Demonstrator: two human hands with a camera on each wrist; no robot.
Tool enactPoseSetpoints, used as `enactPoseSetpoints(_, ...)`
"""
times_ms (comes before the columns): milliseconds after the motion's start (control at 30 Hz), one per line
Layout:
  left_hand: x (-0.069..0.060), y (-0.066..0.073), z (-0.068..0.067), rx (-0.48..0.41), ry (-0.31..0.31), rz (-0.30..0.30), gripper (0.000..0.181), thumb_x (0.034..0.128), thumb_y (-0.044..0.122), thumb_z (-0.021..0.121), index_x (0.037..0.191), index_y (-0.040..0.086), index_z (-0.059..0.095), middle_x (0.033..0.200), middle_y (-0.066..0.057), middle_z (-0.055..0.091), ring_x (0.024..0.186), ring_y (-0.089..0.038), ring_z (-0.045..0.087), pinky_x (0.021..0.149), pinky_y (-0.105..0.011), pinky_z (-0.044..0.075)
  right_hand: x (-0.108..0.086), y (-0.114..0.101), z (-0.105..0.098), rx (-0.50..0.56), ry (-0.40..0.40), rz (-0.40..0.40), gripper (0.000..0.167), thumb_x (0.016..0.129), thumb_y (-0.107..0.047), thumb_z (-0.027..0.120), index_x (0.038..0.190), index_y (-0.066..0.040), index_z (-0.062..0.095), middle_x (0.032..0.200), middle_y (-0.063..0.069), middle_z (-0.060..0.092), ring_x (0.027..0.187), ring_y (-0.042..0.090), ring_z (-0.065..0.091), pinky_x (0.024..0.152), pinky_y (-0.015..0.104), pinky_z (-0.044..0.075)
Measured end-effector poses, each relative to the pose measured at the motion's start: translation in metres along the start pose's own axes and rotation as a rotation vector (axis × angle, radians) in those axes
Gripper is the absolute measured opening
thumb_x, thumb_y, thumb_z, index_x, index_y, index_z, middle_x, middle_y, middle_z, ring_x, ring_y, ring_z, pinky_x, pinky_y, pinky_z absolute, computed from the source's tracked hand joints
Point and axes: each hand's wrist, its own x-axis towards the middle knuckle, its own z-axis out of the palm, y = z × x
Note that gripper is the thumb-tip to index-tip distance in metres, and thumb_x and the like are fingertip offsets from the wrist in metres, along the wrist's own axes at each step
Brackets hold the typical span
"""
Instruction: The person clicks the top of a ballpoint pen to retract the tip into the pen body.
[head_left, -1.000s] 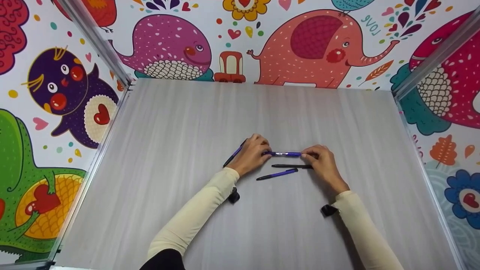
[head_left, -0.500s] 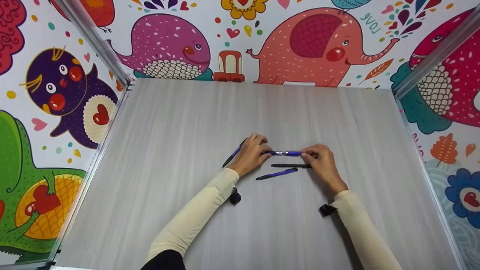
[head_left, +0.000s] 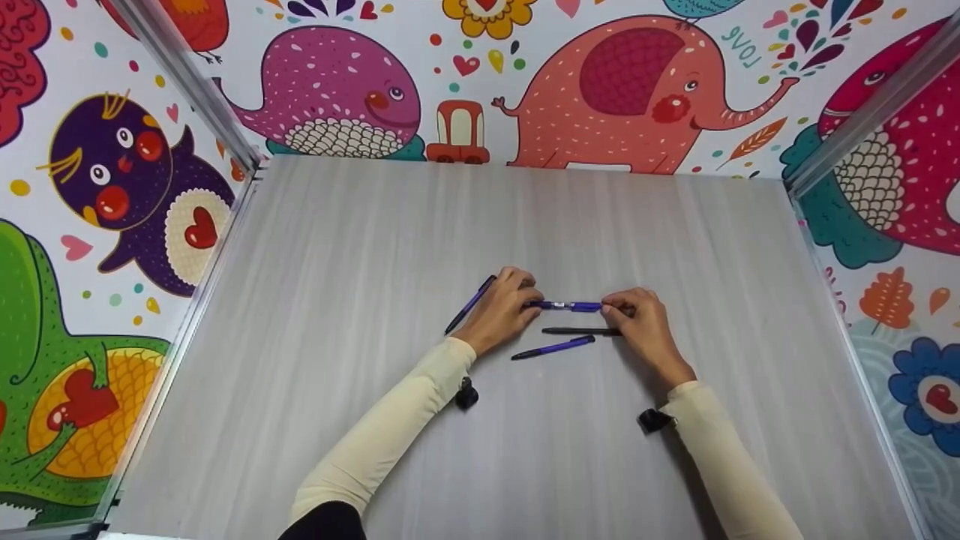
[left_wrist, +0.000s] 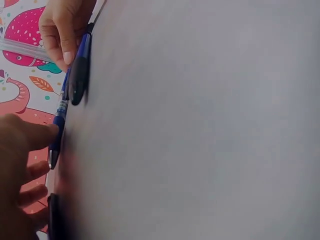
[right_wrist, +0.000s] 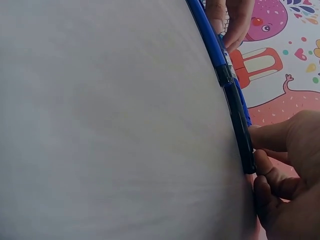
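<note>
A blue pen (head_left: 576, 307) with a pale printed band lies crosswise between my hands, low over the table. At its left end, my left hand (head_left: 501, 309) pinches the blue grip; the left wrist view shows the metal tip (left_wrist: 52, 159) sticking out past the thumb. My right hand (head_left: 646, 324) pinches the other end between thumb and fingers. Just below the held pen lies a black pen (head_left: 577, 331), its right end under the right hand. Nearer is a blue pen with black ends (head_left: 553, 349). Another dark blue pen (head_left: 469, 305) slants along the left hand's outer side.
The pens lie on a grey wood-grain table (head_left: 360, 247). Printed cartoon panels (head_left: 615, 97) and metal frame posts (head_left: 874, 109) enclose its back and sides. A small black camera (head_left: 466, 393) sits at the left wrist, another (head_left: 654, 421) at the right.
</note>
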Motion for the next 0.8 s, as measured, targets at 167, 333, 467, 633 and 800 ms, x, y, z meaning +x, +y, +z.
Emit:
enactPoseSetpoints(167, -0.005, -0.004, 0.001, -0.030, 0.056, 0.045, 0.016, 0.1018, 0.019, 0.082, 0.114, 0.008, 0.083, 0.131, -0.014, 0.071, 0.127, -0.031, 0.060, 0.108, -0.044, 0.054, -0.001, -0.001, 0.001, -0.005, 0.021, -0.022, 0.011, 0.100, -0.002, 0.080, 0.110, 0.000, 0.083, 0.102, 0.014, 0.075, 0.100, 0.027, 0.061, 0.083, 0.025, 0.045)
enactPoseSetpoints(333, -0.011, -0.006, 0.001, -0.053, 0.115, 0.072, 0.017, 0.1006, 0.018, 0.083, 0.113, 0.006, 0.083, 0.126, -0.014, 0.073, 0.122, -0.031, 0.060, 0.106, -0.045, 0.054, -0.002, -0.008, 0.002, -0.018, 0.058, -0.052, 0.012, 0.099, -0.001, 0.080, 0.111, 0.002, 0.082, 0.101, 0.015, 0.076, 0.096, 0.027, 0.060, 0.081, 0.026, 0.043)
enactPoseSetpoints(467, -0.015, 0.000, -0.011, -0.083, 0.126, 0.045, 0.018, 0.0995, 0.015, 0.084, 0.113, 0.004, 0.082, 0.124, -0.016, 0.073, 0.122, -0.034, 0.060, 0.107, -0.046, 0.053, 0.000, -0.016, 0.005, -0.011, 0.070, -0.057, 0.013, 0.100, -0.001, 0.080, 0.112, 0.003, 0.082, 0.103, 0.015, 0.075, 0.097, 0.028, 0.058, 0.082, 0.028, 0.042)
enactPoseSetpoints(633, -0.025, 0.006, -0.023, -0.101, 0.155, -0.004, 0.020, 0.0975, 0.013, 0.086, 0.112, 0.001, 0.082, 0.122, -0.018, 0.073, 0.122, -0.035, 0.061, 0.109, -0.047, 0.052, 0.004, -0.026, 0.011, 0.024, 0.058, -0.069, 0.015, 0.101, -0.002, 0.079, 0.115, 0.003, 0.081, 0.111, 0.015, 0.077, 0.105, 0.030, 0.062, 0.087, 0.029, 0.048)
enactPoseSetpoints(800, -0.036, 0.004, -0.028, -0.116, 0.178, -0.058, 0.023, 0.0978, 0.014, 0.086, 0.115, 0.000, 0.081, 0.123, -0.015, 0.072, 0.125, -0.034, 0.060, 0.111, -0.047, 0.051, 0.006, -0.034, 0.017, 0.057, 0.033, -0.095, 0.016, 0.101, -0.002, 0.079, 0.117, 0.003, 0.081, 0.117, 0.015, 0.077, 0.113, 0.032, 0.065, 0.094, 0.033, 0.051)
